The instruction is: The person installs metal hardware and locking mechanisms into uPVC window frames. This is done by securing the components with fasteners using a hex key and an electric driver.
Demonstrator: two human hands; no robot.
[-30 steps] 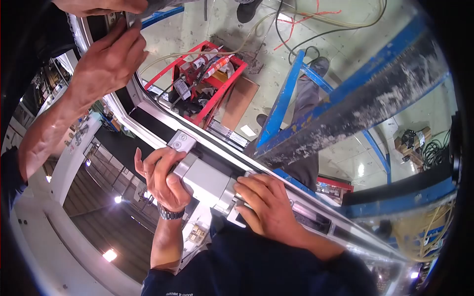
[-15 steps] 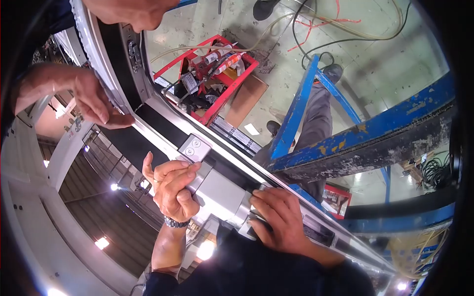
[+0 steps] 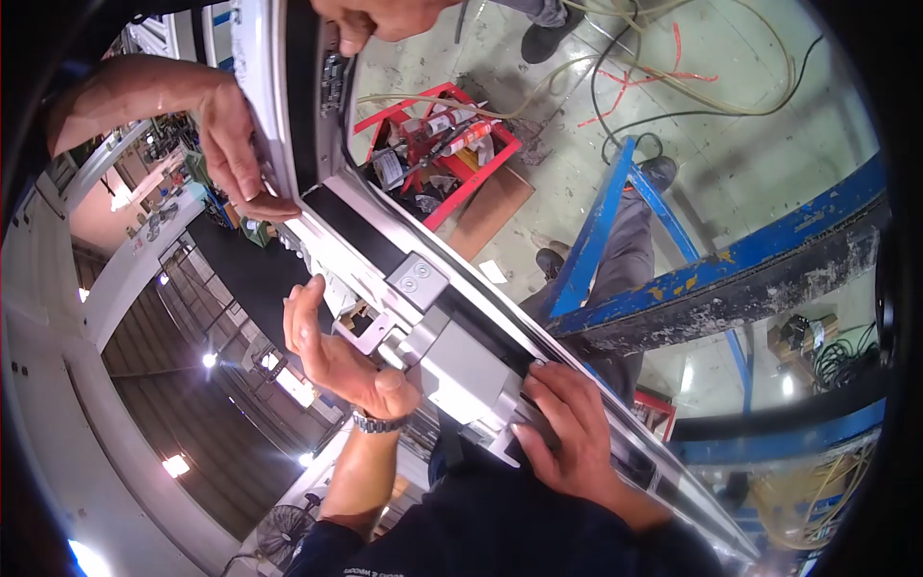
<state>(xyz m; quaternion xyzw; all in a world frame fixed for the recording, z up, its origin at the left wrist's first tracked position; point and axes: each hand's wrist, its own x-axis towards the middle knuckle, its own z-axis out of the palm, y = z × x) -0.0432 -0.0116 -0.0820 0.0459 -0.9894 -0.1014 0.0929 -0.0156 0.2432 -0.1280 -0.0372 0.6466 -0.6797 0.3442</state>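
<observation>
A boxy silver metal fitting [image 3: 464, 373] lies along the white-and-black frame [image 3: 567, 361]. Its upper end block [image 3: 417, 281] bears two round screw heads. Beside the fitting's left end, my left hand [image 3: 336, 363], with a watch on the wrist, is open, fingers stretched up and palm turned partly toward me. An open bracket [image 3: 370, 332] sticks out just above its thumb. My right hand [image 3: 569, 438] is closed around the fitting's lower right end, its fingers over the far edge and the thumb on the near side. That grip hides the end.
Another person's hand [image 3: 236, 154] touches the frame at upper left; a second hand [image 3: 380, 14] is at the top edge. On the floor stand a red tool carrier [image 3: 471, 188] with tubes and a blue stand [image 3: 596, 231]. Hoses [image 3: 692, 101] trail across the floor.
My left hand has let go of the fitting's left end and opened, uncovering the bracket. My right hand keeps its hold. The view has shifted, so the frame and fitting appear farther right.
</observation>
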